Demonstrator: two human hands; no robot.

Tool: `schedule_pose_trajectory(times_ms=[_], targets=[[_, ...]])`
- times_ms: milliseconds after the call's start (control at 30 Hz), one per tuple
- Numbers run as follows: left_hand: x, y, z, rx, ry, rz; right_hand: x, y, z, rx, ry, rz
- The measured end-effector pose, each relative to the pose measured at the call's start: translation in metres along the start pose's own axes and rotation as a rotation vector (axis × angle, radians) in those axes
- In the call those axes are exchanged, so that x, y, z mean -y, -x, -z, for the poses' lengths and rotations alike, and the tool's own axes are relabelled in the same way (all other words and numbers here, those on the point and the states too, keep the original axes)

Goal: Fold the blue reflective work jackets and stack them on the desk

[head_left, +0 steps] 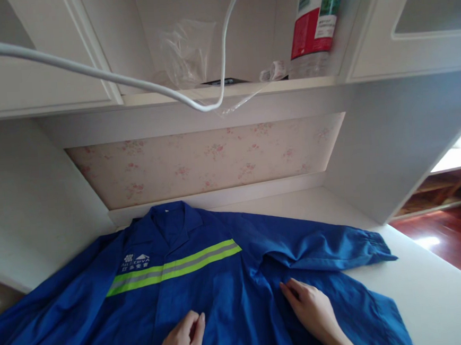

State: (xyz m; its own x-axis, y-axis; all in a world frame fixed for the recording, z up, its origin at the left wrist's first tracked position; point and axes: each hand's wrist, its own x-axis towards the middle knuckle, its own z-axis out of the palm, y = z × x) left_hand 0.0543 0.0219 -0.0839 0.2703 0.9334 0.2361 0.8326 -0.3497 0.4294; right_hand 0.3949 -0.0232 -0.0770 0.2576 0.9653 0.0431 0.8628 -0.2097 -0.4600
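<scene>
A blue work jacket lies spread out with its collar toward the wall. A yellow-green and grey reflective stripe crosses its chest, and white lettering is on the left side in view. My left hand is over the lower front of the jacket, its fingers curled in a loose fist with no cloth visible in them. Over the right part of the jacket, below the sleeve, is my right hand, also closed, with no cloth seen between its fingertips. Whether either hand touches the fabric is unclear.
The jacket lies on a white desktop between side panels. Overhead is a cabinet shelf with a clear plastic bag and a large labelled plastic bottle. A white cable hangs across the front. Flowered wallpaper covers the back.
</scene>
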Motion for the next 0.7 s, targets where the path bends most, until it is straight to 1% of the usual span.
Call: schedule_pose_trajectory(times_ms=[200,300,433,533,567,600,700], targets=[[0.000,0.004,-0.006,-0.063,0.006,0.025,0.000,-0.001,0.001,-0.001,0.000,-0.004],[-0.004,0.004,-0.006,-0.069,0.011,0.040,0.002,0.000,0.002,-0.002,-0.013,-0.006],[-0.009,0.002,0.000,-0.062,0.033,0.056,0.003,0.000,0.002,-0.005,-0.035,-0.009],[-0.012,-0.002,0.012,-0.007,0.074,0.090,0.005,0.001,0.005,-0.024,-0.099,-0.025],[-0.013,-0.002,0.016,0.023,0.095,0.108,0.006,0.002,0.007,-0.019,-0.171,-0.060],[-0.016,-0.002,0.019,0.055,0.119,0.125,0.008,0.002,0.010,-0.002,-0.294,-0.108],[-0.033,0.007,0.021,0.107,0.179,0.172,0.014,-0.001,0.023,0.118,-0.875,-0.290]])
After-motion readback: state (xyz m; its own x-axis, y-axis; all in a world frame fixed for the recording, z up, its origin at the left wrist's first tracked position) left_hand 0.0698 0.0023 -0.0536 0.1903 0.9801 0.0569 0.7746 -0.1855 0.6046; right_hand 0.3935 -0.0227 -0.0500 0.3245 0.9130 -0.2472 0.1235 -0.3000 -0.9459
